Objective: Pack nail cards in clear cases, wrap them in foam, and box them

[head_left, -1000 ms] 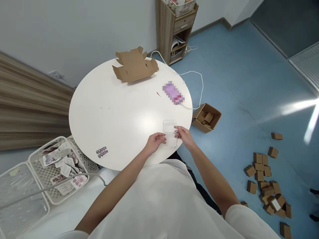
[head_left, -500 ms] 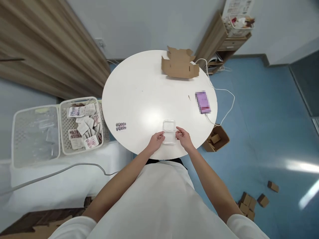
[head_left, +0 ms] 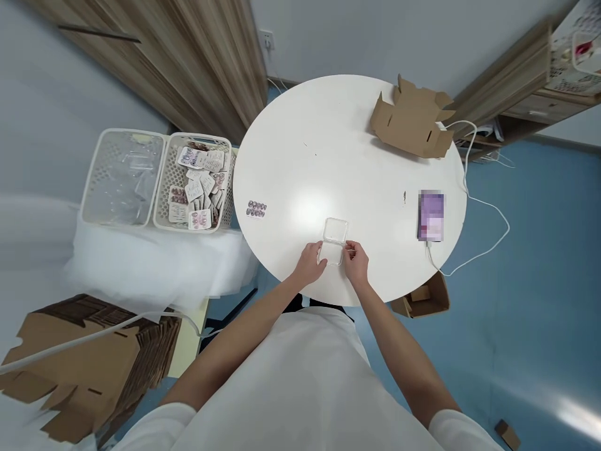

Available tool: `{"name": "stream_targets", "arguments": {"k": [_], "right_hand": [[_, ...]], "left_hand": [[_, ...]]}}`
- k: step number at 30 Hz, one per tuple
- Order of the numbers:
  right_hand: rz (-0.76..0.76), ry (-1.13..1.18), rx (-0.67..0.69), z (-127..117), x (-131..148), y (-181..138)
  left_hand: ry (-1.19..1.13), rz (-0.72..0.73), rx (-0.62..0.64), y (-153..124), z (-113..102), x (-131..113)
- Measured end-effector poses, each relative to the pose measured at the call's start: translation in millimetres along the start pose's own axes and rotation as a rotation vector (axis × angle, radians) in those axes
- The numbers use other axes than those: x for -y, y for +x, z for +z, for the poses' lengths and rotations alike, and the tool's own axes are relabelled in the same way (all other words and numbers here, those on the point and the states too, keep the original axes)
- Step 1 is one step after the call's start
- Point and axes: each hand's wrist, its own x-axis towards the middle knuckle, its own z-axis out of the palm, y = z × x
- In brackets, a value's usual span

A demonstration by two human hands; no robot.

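Clear case [head_left: 333, 240] lies open on the counter [head_left: 300, 156], close to its near edge, lid half pointing away from the person. The left hand [head_left: 310, 264] & right hand [head_left: 357, 263] flank the near half, fingers [head_left: 321, 259] narrow, pinching its sides. Risks, imo: thin slick plastic w/ a light pinch could flex & pop loose, or skid off the near edge. A card [head_left: 256, 209] sits well apart to the left, phone [head_left: 431, 216] well apart to the right. Neither's in the way.
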Motion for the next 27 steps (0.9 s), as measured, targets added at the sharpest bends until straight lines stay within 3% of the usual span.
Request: {"name": "stream_targets", "arguments": {"k": [5,14,20,27], "right_hand": [[-0.094,-0.043,0.070,-9.1,-8.7,0.0],[-0.190,-0.102,0.279,-16.4,-19.4,-12.8],[-0.186,-0.119,0.247,-11.9,-18.1,-9.2],[-0.182,-0.103,0.213,-10.6,-17.9,-12.3]], "left_hand": [[0.110,0.007,-0.025,-2.1,3.1,-8.7],[0.193,0.006,-0.042,-10.0,-5.1,-0.5],[0.243,0.009,-0.097,-4.4,0.3,-2.7],[0.225,0.007,-0.058,-4.0,0.7,-0.6]]}}
